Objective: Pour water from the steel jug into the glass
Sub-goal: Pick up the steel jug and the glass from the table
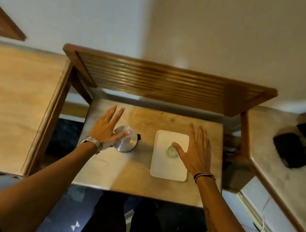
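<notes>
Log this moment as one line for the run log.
phase: pre-grasp | left hand: open, over steel jug | right hand: open, beside glass on white tray | pour: not begun

One head-worn wide-angle view looks steeply down and forward over the tabletop [138, 182] (edges bowed, slightly blurred), seemingly from standing height, both forearms reaching in.

wooden table [138, 184]; steel jug [126, 141], white tray [168, 167]

Pale walls [104, 10], slatted wood shelf [163, 80] over beige table [119, 178], dark floor [68, 212], warm light
</notes>
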Motion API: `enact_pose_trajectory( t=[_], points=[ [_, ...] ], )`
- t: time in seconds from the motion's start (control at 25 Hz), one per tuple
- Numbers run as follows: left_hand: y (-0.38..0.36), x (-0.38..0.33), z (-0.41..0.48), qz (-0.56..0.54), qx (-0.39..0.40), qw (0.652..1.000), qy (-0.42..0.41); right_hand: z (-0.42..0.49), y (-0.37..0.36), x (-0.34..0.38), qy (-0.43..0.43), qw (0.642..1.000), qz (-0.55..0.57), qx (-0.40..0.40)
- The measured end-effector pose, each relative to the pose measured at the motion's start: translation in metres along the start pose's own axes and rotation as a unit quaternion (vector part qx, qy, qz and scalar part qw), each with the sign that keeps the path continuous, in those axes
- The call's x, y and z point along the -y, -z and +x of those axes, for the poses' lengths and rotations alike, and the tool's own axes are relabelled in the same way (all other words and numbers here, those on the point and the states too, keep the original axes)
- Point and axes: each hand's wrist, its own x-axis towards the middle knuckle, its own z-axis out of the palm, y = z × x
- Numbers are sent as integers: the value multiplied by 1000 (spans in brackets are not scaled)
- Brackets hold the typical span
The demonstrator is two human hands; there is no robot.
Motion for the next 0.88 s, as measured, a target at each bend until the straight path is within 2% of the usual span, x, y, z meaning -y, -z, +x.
enact_pose_trajectory(
  t=[0.12,0.2,0.28,0.36,0.44,0.6,0.76,0.88],
  points=[
    [-37,56,-3,-96,80,989,76,0,-66,-22,-44,995,3,91],
    [-59,92,-5,-117,133,979,103,3,-105,-35,-80,986,22,147],
    [-76,111,1,-100,134,980,112,17,-138,-46,-104,978,50,175],
    [-88,118,13,-111,93,982,125,32,-162,-53,-124,971,86,184],
    [-98,125,24,-134,59,981,126,44,-189,-58,-152,966,128,167],
    [-103,121,29,-178,53,976,111,53,-221,-56,-198,959,191,73],
    [-104,97,23,-229,35,966,110,44,-199,-49,-188,956,217,54],
    [-87,62,19,-250,11,963,98,24,-154,-36,-172,955,242,26]
  ],
)
